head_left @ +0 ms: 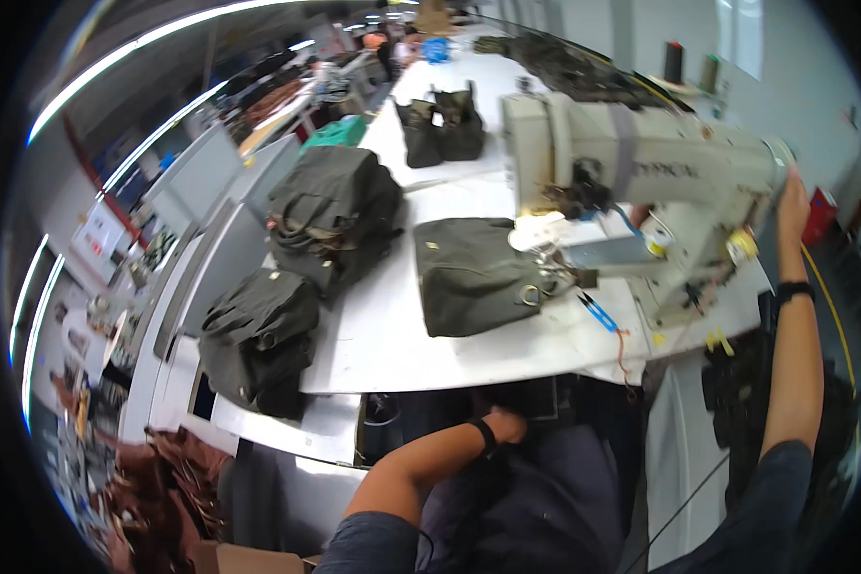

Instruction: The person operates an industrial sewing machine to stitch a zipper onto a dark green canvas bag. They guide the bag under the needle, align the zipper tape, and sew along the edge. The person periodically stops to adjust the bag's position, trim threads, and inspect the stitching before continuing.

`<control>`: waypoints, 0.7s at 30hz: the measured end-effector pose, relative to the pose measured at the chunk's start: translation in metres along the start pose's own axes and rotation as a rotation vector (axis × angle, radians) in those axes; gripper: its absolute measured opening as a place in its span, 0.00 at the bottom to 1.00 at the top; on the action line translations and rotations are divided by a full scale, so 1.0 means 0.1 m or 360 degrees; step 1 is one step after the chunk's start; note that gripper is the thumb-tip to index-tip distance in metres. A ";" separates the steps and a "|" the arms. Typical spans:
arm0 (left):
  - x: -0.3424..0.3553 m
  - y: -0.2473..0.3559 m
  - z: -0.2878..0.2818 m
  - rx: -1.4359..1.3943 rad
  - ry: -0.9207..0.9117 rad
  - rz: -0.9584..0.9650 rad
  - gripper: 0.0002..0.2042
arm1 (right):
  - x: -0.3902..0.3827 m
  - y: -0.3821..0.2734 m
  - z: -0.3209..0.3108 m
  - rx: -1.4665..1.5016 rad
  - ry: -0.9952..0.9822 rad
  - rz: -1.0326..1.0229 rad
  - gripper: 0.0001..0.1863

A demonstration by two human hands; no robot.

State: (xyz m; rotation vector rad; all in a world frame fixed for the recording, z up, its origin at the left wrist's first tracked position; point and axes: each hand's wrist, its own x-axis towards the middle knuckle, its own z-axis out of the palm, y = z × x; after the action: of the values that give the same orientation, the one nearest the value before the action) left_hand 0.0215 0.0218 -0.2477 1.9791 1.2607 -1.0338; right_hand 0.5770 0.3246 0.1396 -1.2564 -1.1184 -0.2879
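At the right end of a cream sewing machine (631, 143), my right hand (792, 206) is closed on the rim of its handwheel (780, 158). My left hand (507, 426) is low over my lap, below the table's front edge. Its fingers look curled in, and what they hold, if anything, is hidden. A dark grey-green fabric bag (474, 277) lies flat on the table, its right edge with a metal ring reaching under the needle area. Blue thread snips (598, 313) lie just right of the bag, beside a strand of orange thread (624, 354).
Two stuffed dark bags, one farther (330, 210) and one nearer (263, 335), stand along the left of the white table (392, 359). Smaller dark bags (440, 124) stand farther back. Brown pieces (167, 493) lie at lower left. Thread cones (674, 65) stand behind the machine.
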 end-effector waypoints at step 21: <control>-2.39 -0.61 -1.69 0.0167 0.2580 0.0028 0.34 | -3.62 -3.09 0.91 0.0458 -0.0747 -0.0282 0.11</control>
State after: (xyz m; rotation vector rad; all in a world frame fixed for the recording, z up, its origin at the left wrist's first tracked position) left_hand -0.0450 0.0646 0.0410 2.8643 1.7996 0.8891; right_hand 0.1358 0.1560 0.0306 -0.9910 -1.6152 0.0448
